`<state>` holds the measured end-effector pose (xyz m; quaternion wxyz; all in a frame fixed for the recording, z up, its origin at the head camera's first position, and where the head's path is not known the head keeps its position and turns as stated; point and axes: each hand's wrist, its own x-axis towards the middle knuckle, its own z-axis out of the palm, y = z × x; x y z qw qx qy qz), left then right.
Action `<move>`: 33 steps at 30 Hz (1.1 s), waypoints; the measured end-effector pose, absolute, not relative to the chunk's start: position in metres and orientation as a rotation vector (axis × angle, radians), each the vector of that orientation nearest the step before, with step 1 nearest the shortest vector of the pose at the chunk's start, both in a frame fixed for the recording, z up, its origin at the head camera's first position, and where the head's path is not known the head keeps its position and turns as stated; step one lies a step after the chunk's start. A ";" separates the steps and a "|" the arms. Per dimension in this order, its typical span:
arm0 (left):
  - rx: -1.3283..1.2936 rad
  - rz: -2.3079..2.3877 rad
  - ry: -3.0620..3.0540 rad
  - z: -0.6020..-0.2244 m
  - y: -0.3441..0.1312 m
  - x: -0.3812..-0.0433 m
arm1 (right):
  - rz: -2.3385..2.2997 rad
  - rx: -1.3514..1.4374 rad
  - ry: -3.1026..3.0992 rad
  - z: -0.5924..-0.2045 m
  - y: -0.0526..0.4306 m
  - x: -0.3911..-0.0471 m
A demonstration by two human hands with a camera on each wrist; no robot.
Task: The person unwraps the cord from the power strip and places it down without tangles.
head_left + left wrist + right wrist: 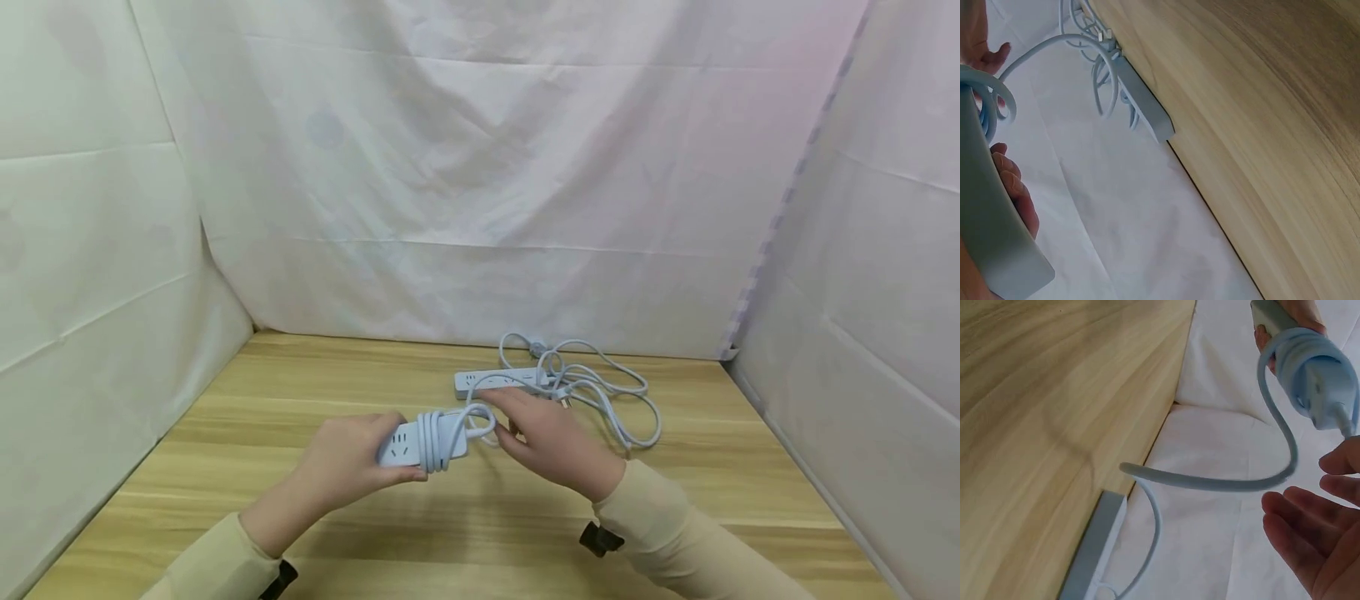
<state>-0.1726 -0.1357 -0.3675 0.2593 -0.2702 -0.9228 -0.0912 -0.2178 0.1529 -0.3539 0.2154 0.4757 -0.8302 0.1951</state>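
My left hand (343,460) grips a white power strip (401,447) above the table, with thumb and fingers on opposite sides. Several turns of its light cord (431,442) are wound round the strip's body, and a loose length runs off towards the right. Just beside the strip's right end is my right hand (553,440). Its fingers (1300,519) are spread and pinch nothing in the right wrist view, where a curved stretch of cord (1210,482) hangs near them. The strip's plain underside (997,219) fills the left edge of the left wrist view.
A second white power strip (472,383) lies towards the back of the wooden table (322,375). Loose loops of cord (652,421) and two plugs, one dark-pronged plug (562,395) among them, spread to its right. White cloth (465,167) hangs behind and at both sides.
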 end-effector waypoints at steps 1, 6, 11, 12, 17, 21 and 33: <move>-0.728 -0.253 -2.500 -0.367 -0.135 -0.173 | 0.569 1.316 -2.328 -0.356 0.151 -0.218; -0.697 -0.357 -2.515 -0.366 -0.132 -0.173 | 0.665 1.319 -2.412 -0.366 0.142 -0.219; -0.661 -0.475 -2.530 -0.363 -0.126 -0.175 | 0.631 1.346 -2.428 -0.369 0.129 -0.216; -0.661 -0.492 -2.527 -0.363 -0.124 -0.175 | 0.606 1.355 -2.430 -0.369 0.127 -0.215; -0.658 -0.555 -2.505 -0.358 -0.116 -0.176 | 0.562 1.390 -2.459 -0.372 0.118 -0.212; -0.643 -0.598 -2.491 -0.355 -0.111 -0.176 | 0.540 1.403 -2.468 -0.375 0.115 -0.213; -0.578 -0.656 -2.454 -0.354 -0.117 -0.184 | 0.476 1.464 -2.408 -0.371 0.118 -0.213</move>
